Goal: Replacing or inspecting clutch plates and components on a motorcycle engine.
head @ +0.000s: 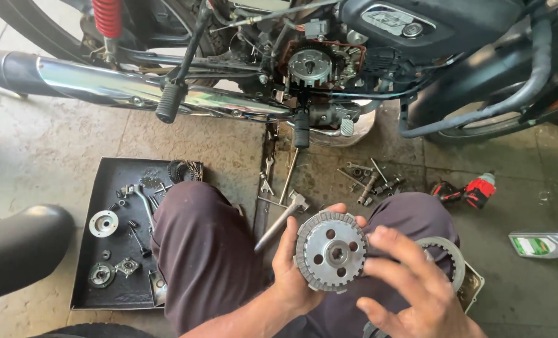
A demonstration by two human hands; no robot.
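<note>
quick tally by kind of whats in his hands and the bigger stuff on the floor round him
Round toothed clutch hub, held by the left hand with the right hand on its edge: 1
Ring-shaped plate on the right knee: 1
Black parts tray: 1
Red and black power tool: 1
Grey oil bottle: 1
Small bolts and sockets: too many to count
Total of counted things: 5

A grey oil bottle with green label lies far right.
</note>
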